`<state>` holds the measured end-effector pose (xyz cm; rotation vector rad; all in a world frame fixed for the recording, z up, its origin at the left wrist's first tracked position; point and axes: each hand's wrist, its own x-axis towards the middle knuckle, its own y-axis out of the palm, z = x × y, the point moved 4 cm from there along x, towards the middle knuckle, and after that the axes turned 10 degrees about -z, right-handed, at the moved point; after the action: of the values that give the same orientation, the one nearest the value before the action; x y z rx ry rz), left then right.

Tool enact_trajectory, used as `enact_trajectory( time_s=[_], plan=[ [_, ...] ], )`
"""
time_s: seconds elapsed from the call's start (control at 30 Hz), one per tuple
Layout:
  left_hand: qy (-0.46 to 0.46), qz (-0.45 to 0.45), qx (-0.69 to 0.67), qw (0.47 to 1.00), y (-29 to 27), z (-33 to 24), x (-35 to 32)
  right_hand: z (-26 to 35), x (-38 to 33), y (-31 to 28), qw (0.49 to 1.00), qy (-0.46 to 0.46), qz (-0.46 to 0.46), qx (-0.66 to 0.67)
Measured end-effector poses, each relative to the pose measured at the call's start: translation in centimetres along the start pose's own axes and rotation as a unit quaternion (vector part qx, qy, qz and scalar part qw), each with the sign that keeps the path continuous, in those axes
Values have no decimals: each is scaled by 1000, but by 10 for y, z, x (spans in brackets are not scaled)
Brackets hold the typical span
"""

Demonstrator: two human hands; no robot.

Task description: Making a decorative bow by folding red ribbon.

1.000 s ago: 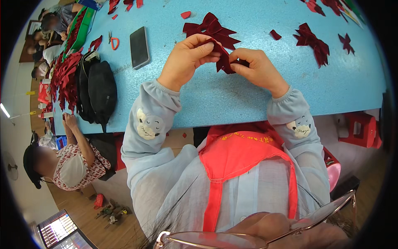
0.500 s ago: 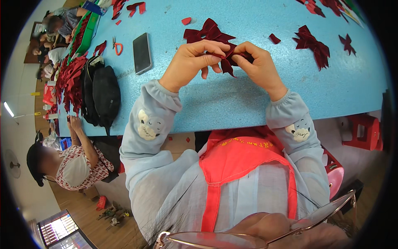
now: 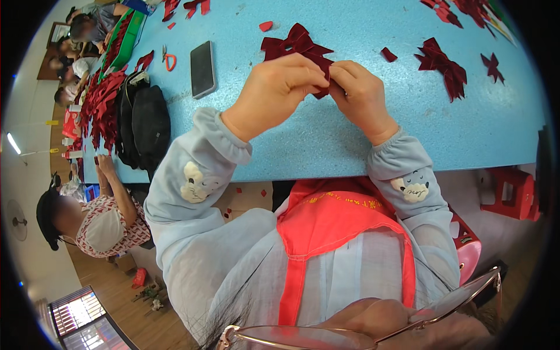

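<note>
Above the blue table, my left hand [image 3: 279, 93] and my right hand [image 3: 360, 98] meet with fingertips pinched close together. Between them shows a small part of a dark red velvet ribbon bow [image 3: 322, 94]; the fingers cover most of it. Just beyond my hands lies a larger dark red velvet bow [image 3: 296, 42], its lower part hidden behind the left hand. To the right, another velvet bow [image 3: 443, 69] with layered loops and tails rests flat, and a small knotted ribbon piece [image 3: 493, 67] is beside it. A short ribbon scrap [image 3: 388, 55] sits nearer the hands.
Left on the blue table [image 3: 291, 157] are a phone [image 3: 203, 69], red-handled snips [image 3: 169, 62], a black bag [image 3: 149, 125], a heap of red ribbons [image 3: 105, 111] and a green tray [image 3: 122, 46]. A person in a patterned top [image 3: 111, 230] works at the left. Red stools [image 3: 510, 192] stand at right.
My left hand has turned so its back faces up and its fingers come closer to the right hand's. Less of the held bow shows. My left elbow has swung outward.
</note>
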<state>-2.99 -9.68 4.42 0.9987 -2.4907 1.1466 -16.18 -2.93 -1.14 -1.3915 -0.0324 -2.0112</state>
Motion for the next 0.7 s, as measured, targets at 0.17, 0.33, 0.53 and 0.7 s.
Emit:
enact_trajectory(
  time_s=[0.17, 0.33, 0.53, 0.7],
  plan=[
    [-343, 62, -187, 918, -1, 11, -1, -1, -1, -2, 1000, -1, -3, 4],
    [-350, -18, -298, 888, 13, 22, -15, -3, -3, -5, 995, 74, -37, 55],
    [-118, -123, -103, 980, 22, 13, -21, 3, -2, -13, 989, 75, -109, 62],
    [34, -141, -7, 989, 19, 14, -22, 0, -3, -10, 979, 136, -99, 115]
  ],
)
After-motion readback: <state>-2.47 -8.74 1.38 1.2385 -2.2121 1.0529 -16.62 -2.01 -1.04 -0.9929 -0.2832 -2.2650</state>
